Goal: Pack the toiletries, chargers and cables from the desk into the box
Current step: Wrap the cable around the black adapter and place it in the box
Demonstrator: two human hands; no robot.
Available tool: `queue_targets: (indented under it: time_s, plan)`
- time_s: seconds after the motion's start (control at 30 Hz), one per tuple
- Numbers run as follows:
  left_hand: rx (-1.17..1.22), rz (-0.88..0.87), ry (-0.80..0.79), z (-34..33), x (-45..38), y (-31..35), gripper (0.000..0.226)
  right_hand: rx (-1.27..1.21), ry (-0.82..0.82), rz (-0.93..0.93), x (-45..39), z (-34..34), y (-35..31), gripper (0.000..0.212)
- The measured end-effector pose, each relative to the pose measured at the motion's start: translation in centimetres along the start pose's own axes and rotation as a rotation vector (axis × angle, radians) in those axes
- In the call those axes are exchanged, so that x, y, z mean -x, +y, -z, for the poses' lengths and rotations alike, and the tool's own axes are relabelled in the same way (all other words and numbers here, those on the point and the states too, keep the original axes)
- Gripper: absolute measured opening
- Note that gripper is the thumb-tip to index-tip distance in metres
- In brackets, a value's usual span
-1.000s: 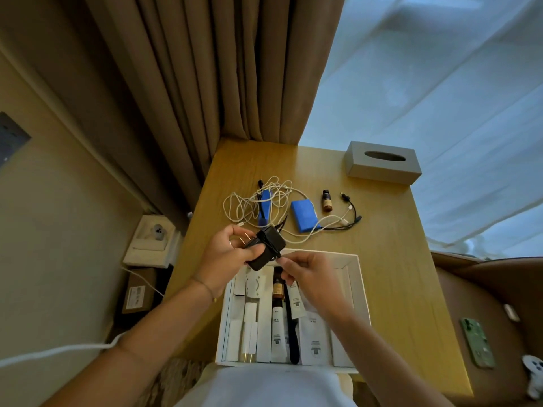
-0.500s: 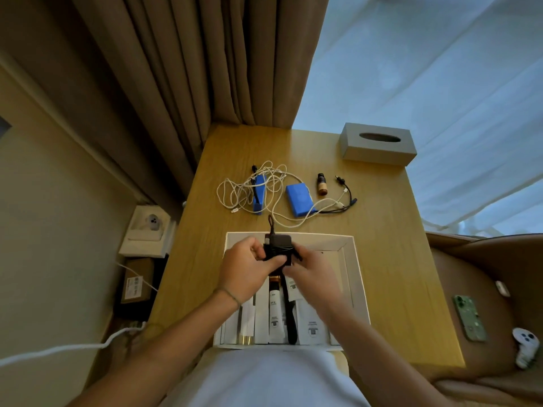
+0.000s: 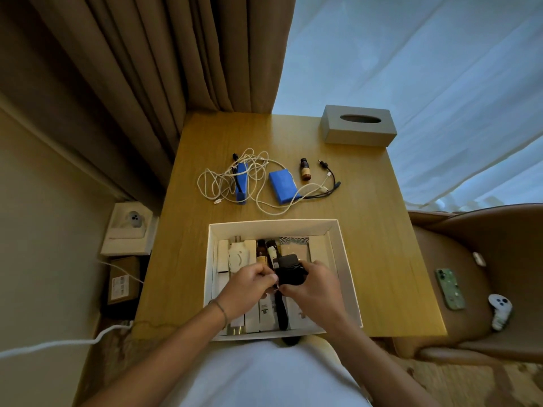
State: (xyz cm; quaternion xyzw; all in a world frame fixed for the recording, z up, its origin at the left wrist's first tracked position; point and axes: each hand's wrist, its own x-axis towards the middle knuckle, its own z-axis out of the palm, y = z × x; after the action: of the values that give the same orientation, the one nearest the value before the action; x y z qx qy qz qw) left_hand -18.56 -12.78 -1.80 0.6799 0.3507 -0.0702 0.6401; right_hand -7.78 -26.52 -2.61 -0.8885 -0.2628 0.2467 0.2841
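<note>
Black charger [image 3: 289, 270] sits between my two hands over the middle of the open white box [image 3: 346, 268], just above the things already packed there. My left hand [image 3: 249, 284] pinches its left edge with curled fingertips, and my right hand [image 3: 316, 284] curls round its right and near sides. Whether it already touches the items under it I cannot tell from this angle.

Inside the box, white tubes and cartons [image 3: 266, 314] lie in a row along the near side, a round white piece [image 3: 238, 258] lies at the far left, and a dark long item [image 3: 282, 312] runs toward the near wall.

On the bench [image 3: 382, 259] beyond the box, a tangle of white cable [image 3: 217, 183] loops round a narrow blue pack [image 3: 241, 183]. A wider blue pack [image 3: 282, 188] lies to its right, then a small brown bottle [image 3: 305, 169] standing upright, then a short black cable [image 3: 332, 183]. A grey tissue box [image 3: 358, 127] stands at the far right corner.

On the brown chair [image 3: 499, 245] to the right lie a green phone [image 3: 449, 288] and a white controller [image 3: 499, 314].
</note>
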Motion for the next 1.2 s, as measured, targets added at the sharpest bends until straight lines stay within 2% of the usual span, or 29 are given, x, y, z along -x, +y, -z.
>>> queue_targets:
  time_s: [0.1,0.2,0.33,0.53,0.63,0.8,0.97,1.07,1.2]
  plan:
    - [-0.099,-0.034,0.007,0.7,-0.3,-0.9,0.011,0.094,-0.011,-0.035,-0.7,0.4,0.7,0.027]
    - [-0.229,-0.059,0.069,1.7,-0.5,-1.7,0.011,0.221,-0.083,-0.102,-1.4,0.6,0.8,0.021]
    - [-0.341,-0.088,0.081,2.5,-0.5,-2.5,0.011,0.335,-0.202,-0.095,-1.2,0.3,0.9,0.027]
    - [-0.363,-0.13,0.056,2.5,-0.6,-3.0,0.011,0.561,-0.26,-0.142,-0.9,-0.1,0.9,0.029]
    - [-0.379,-0.156,0.056,2.5,-0.6,-3.2,0.011,0.584,-0.246,-0.15,-0.8,-0.4,0.6,0.018]
    - [-0.438,-0.21,0.051,2.3,-0.7,-3.3,0.012,0.663,-0.233,-0.119,-0.3,-0.6,0.2,0.034]
    - [-0.48,-0.236,0.047,2.2,-0.9,-2.5,0.011,0.836,-0.288,-0.039,-0.6,0.3,-0.6,0.024]
    - [-0.494,-0.27,0.055,2.4,-1.3,-1.1,0.012,0.803,-0.255,-0.004,-1.5,1.7,-1.0,0.016]
    - [-0.482,-0.301,0.087,2.8,-2.3,1.4,0.014,0.681,-0.127,0.033,-3.7,4.1,-2.2,0.023]
